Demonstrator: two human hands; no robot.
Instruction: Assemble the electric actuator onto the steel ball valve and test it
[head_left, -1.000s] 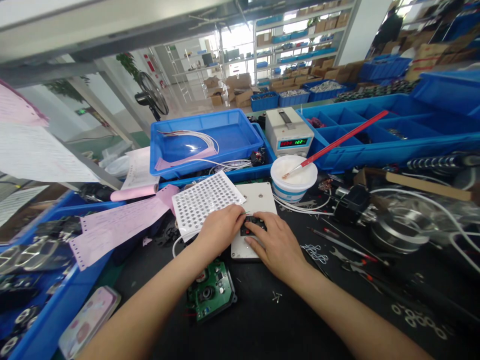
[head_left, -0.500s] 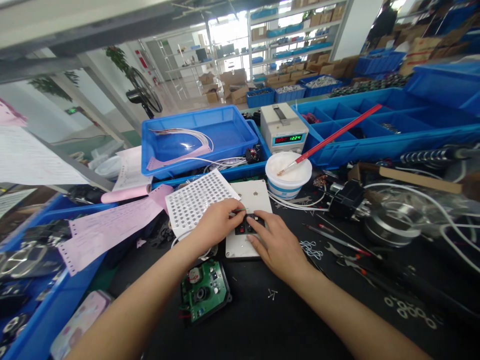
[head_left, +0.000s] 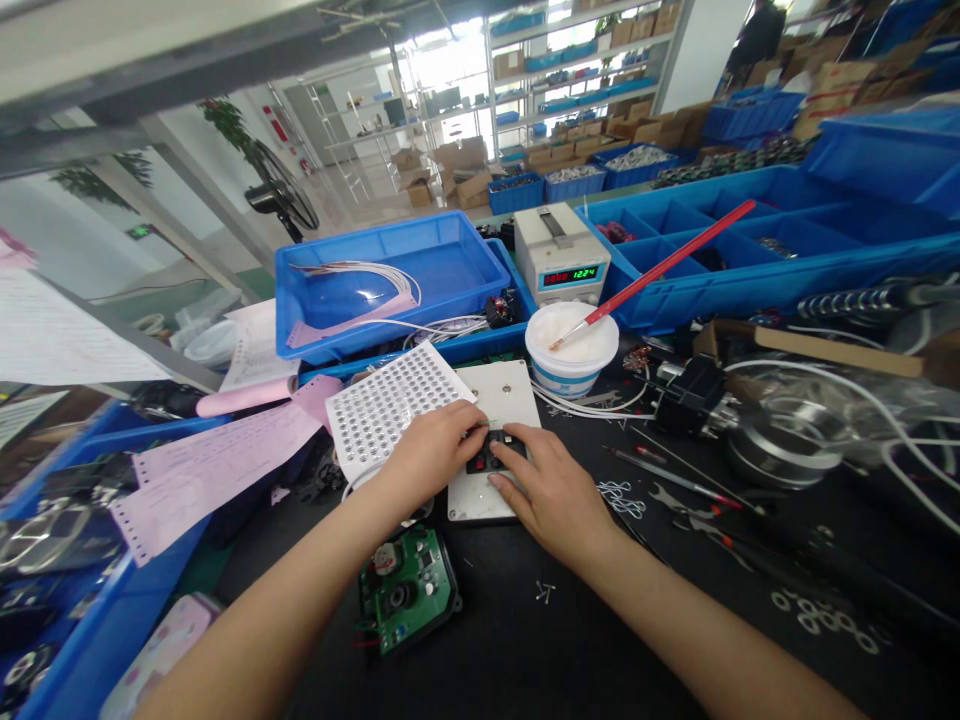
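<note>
Pinching beside black part [head_left: 487,459], left hand [head_left: 435,446] closed, grip unclear, right hand [head_left: 561,492] half-open opposite, fingertips touching it

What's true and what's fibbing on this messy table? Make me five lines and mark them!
The red brush leans in the white tub. True.
The green circuit board lies in a blue tray. False: it lies on the black tabletop.
The left hand and right hand are at the black part. True.
The power supply has dark digits. False: they glow red and green.
The dotted sheet is by the right hand. False: it's by the left.
</note>
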